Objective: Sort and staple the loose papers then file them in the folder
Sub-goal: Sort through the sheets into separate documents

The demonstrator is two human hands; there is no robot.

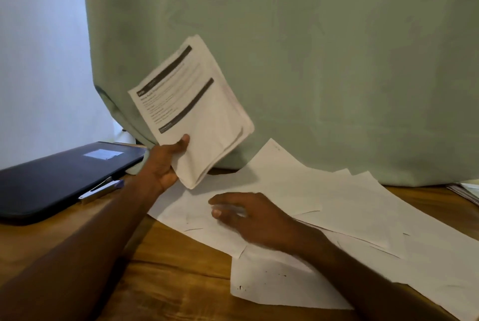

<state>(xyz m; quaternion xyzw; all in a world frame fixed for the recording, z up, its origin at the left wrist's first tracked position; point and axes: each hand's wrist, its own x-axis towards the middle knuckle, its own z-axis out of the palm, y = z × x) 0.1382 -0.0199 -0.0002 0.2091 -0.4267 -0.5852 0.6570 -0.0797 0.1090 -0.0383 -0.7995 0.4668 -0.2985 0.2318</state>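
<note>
The left hand [166, 162] grips a stack of printed papers [193, 108] by its lower corner, thumb on the top sheet and fingers curled underneath. The stack is held up off the bench [77, 248], tilted, with its printed side facing the camera; dark bars cross the page and the small text is too blurred to read. The right hand [248, 219] lies palm down on the loose sheets [350, 206], fingers fairly straight and holding nothing. These sheets are spread overlapping across the right half of the wooden bench, blank sides up, some with faint marks. At the left a dark folder [59, 175] lies flat and closed on the bench, with a stapler [99, 191] lying just beside its near edge. A pale green curtain [311, 61] hangs behind everything.
</note>
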